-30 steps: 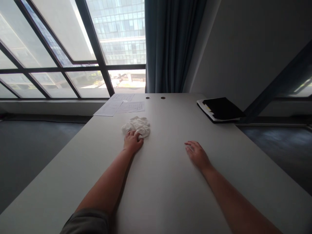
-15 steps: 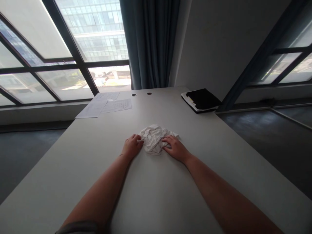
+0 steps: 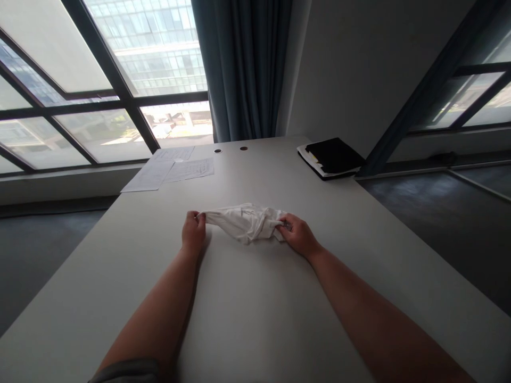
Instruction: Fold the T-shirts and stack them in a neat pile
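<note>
Black folder point(image 3: 334, 154) of papers point(image 3: 313, 161) beyond hand-held cloth point(image 3: 243, 222)

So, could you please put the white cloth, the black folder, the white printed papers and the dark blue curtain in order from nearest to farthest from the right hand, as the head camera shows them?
1. White crumpled cloth: pinched in the right hand, so touching it.
2. Black folder: ahead and to the right, at the far end.
3. White printed papers: at the far end, on the left.
4. Dark blue curtain: beyond the far end.
</note>
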Tool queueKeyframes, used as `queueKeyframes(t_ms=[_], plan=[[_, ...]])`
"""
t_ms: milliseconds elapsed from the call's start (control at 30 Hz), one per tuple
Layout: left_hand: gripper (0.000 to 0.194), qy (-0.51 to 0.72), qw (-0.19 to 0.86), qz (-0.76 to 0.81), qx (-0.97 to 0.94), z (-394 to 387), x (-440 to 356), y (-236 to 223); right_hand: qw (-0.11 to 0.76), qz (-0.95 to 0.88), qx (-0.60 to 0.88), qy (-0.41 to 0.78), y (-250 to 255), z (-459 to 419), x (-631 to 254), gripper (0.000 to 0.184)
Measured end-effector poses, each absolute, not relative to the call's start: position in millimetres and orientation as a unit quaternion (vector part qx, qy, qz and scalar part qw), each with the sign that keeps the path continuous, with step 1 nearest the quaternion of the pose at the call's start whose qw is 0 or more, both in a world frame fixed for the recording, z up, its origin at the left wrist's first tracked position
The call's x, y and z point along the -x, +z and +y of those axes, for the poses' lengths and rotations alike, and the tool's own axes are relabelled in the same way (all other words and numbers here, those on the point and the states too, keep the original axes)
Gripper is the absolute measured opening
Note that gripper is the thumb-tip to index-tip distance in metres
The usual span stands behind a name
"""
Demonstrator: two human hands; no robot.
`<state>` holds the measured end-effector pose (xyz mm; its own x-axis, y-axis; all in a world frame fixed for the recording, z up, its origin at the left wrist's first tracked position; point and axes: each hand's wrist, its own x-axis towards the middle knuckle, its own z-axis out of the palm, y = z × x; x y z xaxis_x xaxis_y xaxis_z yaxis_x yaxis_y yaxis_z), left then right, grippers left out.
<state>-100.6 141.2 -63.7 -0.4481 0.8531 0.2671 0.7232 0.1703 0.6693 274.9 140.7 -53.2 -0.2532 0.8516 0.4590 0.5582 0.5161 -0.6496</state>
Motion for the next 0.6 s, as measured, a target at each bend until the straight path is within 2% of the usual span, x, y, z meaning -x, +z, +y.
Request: queueKeyframes(t_ms=[200,367,433,500,600], plan=[[0.019,0.408,0.042,0.746,-0.525,143.3,111.7,-60.2,0.459,-0.723,0.499,0.131,-60.8,154.3,-288.3,0.018],[0.027,0.297,0.050,0.600,-0.741,127.2,72.4,-55.3,0.498,-0.729,0.468,0.042,-44.7,138.2,-276.4,0.017],[0.035,0.241,0.071,0.548,-0.798,121.8,57.2,-56.3,0.464,-0.778,0.421,0.039,-39.2,127.4,-267.0,0.020],[0.043,0.213,0.076,0.522,-0.822,119.4,48.8,-58.6,0.395,-0.836,0.376,0.056,-39.3,119.7,-257.6,0.029],[0.038,0.209,0.084,0.507,-0.832,121.1,49.3,-61.8,0.298,-0.879,0.364,0.077,-48.6,119.3,-248.9,0.042]])
